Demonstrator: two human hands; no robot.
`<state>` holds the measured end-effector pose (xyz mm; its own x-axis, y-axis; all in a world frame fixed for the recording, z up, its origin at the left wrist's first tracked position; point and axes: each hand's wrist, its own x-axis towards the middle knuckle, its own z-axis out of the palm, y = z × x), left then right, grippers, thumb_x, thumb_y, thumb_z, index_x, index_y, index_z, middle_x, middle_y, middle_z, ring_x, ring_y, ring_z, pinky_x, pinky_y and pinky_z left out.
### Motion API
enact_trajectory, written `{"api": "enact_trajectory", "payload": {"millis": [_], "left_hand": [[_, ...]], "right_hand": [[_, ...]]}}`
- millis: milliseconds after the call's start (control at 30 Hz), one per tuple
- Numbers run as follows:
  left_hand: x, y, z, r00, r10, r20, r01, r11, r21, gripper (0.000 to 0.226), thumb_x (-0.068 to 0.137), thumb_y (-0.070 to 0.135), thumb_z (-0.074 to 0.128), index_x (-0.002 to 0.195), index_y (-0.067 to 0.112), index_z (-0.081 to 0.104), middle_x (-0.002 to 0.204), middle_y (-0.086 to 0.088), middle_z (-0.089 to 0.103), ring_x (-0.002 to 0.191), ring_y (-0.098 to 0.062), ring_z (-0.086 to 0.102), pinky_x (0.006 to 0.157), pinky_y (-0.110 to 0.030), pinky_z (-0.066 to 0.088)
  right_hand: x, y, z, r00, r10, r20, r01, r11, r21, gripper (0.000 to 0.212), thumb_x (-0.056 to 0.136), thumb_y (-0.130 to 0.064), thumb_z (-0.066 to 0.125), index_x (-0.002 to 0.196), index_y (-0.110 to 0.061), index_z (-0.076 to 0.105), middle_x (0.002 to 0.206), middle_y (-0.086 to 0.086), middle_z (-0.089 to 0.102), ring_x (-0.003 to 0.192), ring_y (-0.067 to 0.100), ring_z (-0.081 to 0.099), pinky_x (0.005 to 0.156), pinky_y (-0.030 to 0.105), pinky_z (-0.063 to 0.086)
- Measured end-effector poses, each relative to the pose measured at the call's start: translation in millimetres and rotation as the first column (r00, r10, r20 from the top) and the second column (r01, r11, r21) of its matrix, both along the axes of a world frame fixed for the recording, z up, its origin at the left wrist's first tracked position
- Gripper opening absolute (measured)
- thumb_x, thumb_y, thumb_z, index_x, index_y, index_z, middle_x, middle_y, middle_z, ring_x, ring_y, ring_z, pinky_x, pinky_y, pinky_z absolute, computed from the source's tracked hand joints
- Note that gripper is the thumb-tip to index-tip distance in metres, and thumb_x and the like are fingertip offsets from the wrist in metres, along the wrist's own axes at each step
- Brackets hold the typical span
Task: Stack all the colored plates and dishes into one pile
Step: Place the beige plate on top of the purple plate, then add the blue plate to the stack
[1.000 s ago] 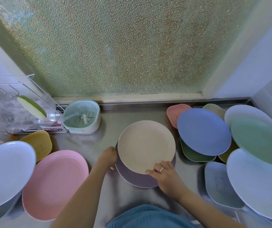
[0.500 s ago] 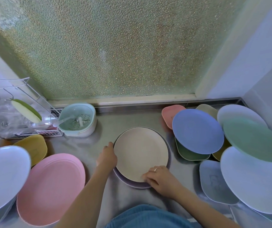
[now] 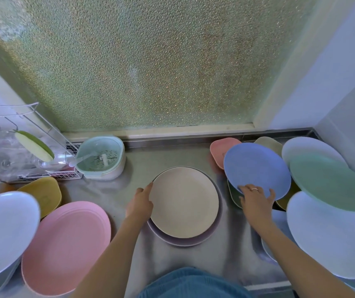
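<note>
A cream plate (image 3: 184,202) lies flat on a purple plate (image 3: 212,231) in the middle of the steel counter (image 3: 193,155). My left hand (image 3: 140,203) rests against the cream plate's left rim. My right hand (image 3: 256,197) reaches to the near edge of a blue plate (image 3: 256,166) at the right, fingers spread over its rim. Around the blue plate lie a green plate (image 3: 329,181), two pale blue plates (image 3: 331,237) (image 3: 307,147), a pink dish (image 3: 220,150) and a dark green dish (image 3: 233,194). At the left sit a large pink plate (image 3: 64,248), a yellow dish (image 3: 43,192) and a pale blue plate (image 3: 2,233).
A mint strainer basket (image 3: 101,158) stands at the back left beside a wire rack (image 3: 21,151) holding clear containers. A frosted window runs behind the counter, and a white wall closes the right side.
The cream plate has settled down onto the purple plate. My right hand left its front rim and moved right to the blue plate. My left hand stayed at the left rim.
</note>
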<state>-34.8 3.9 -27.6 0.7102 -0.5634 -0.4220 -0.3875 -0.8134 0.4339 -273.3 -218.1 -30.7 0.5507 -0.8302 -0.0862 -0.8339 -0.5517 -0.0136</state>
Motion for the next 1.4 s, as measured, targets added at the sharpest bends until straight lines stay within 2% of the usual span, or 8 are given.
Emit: {"api": "enact_trajectory", "payload": {"millis": [133, 267, 500, 633, 800, 1000, 1267, 1400], "left_hand": [[1, 1, -4, 0.999, 0.018, -0.027, -0.019, 0.999, -0.048, 0.073, 0.082, -0.003, 0.041, 0.147, 0.027, 0.028, 0.127, -0.012, 0.043, 0.109, -0.033, 0.054, 0.094, -0.039, 0.047], [5, -1, -5, 0.998, 0.04, -0.05, -0.044, 0.995, -0.091, 0.074, 0.078, -0.007, 0.042, 0.145, 0.024, 0.034, 0.127, -0.013, 0.045, 0.113, -0.031, 0.051, 0.098, -0.036, 0.044], [9, 3, -6, 0.979, 0.127, -0.157, -0.163, 0.956, -0.243, 0.07, 0.068, -0.012, 0.049, 0.131, 0.017, 0.054, 0.118, -0.018, 0.055, 0.103, -0.029, 0.057, 0.093, -0.022, 0.041], [11, 4, -4, 0.963, 0.15, -0.226, -0.205, 0.948, -0.244, 0.066, 0.069, -0.007, 0.054, 0.13, 0.021, 0.056, 0.118, -0.015, 0.06, 0.103, -0.029, 0.06, 0.096, -0.035, 0.048], [9, 3, -7, 0.948, 0.198, -0.249, -0.257, 0.937, -0.237, 0.05, 0.08, 0.001, 0.05, 0.126, 0.02, 0.055, 0.116, -0.015, 0.062, 0.103, -0.032, 0.059, 0.091, -0.034, 0.046], [7, 1, -9, 0.92, 0.251, -0.303, -0.337, 0.899, -0.28, 0.035, 0.092, 0.014, 0.045, 0.125, 0.014, 0.056, 0.121, -0.011, 0.063, 0.109, -0.031, 0.058, 0.091, -0.035, 0.044], [4, 3, -12, 0.86, 0.295, -0.415, -0.435, 0.85, -0.297, 0.038, 0.094, 0.016, 0.037, 0.124, 0.011, 0.06, 0.122, -0.009, 0.063, 0.112, -0.027, 0.057, 0.092, -0.033, 0.044], [1, 2, -13, 0.857, 0.31, -0.412, -0.451, 0.836, -0.311, 0.034, 0.095, 0.026, 0.039, 0.11, 0.009, 0.064, 0.107, -0.011, 0.067, 0.096, -0.028, 0.06, 0.073, -0.031, 0.043]], "right_hand": [[-3, -2, 0, 1.0, 0.004, 0.002, -0.004, 1.0, -0.01, 0.046, 0.089, -0.003, 0.048, 0.126, -0.03, 0.055, 0.122, 0.0, 0.06, 0.115, 0.024, 0.05, 0.104, 0.049, 0.023], [-2, -2, 2, 0.994, 0.024, 0.102, -0.027, 0.999, 0.032, 0.05, 0.087, 0.006, 0.046, 0.129, -0.021, 0.056, 0.122, 0.007, 0.061, 0.109, 0.031, 0.053, 0.083, 0.041, 0.043], [2, 3, 8, 0.966, 0.016, 0.258, -0.005, 0.999, -0.043, 0.052, 0.076, 0.015, 0.051, 0.118, -0.014, 0.064, 0.12, 0.011, 0.063, 0.11, 0.033, 0.054, 0.081, 0.041, 0.034], [10, 26, 13, 0.896, 0.203, 0.396, -0.159, 0.977, -0.14, 0.047, 0.072, 0.016, 0.06, 0.108, -0.013, 0.07, 0.112, 0.012, 0.068, 0.103, 0.035, 0.06, 0.08, 0.044, 0.041], [24, 66, 11, 0.743, 0.541, 0.395, -0.436, 0.838, -0.328, 0.042, 0.064, -0.001, 0.064, 0.101, -0.019, 0.074, 0.1, 0.002, 0.072, 0.094, 0.02, 0.06, 0.075, 0.032, 0.033], [32, 98, 2, 0.65, 0.67, 0.359, -0.643, 0.736, -0.211, 0.041, 0.073, -0.009, 0.043, 0.094, -0.026, 0.074, 0.097, -0.005, 0.071, 0.083, 0.017, 0.067, 0.075, 0.027, 0.031], [12, 112, -3, 0.656, 0.714, 0.246, -0.74, 0.672, 0.023, 0.042, 0.062, -0.016, 0.063, 0.095, -0.042, 0.072, 0.102, -0.011, 0.071, 0.085, 0.008, 0.068, 0.077, 0.021, 0.03], [10, 112, -7, 0.636, 0.729, 0.254, -0.761, 0.646, 0.051, 0.044, 0.066, -0.02, 0.072, 0.103, -0.045, 0.069, 0.105, -0.012, 0.07, 0.088, 0.006, 0.066, 0.079, 0.015, 0.044]]}}
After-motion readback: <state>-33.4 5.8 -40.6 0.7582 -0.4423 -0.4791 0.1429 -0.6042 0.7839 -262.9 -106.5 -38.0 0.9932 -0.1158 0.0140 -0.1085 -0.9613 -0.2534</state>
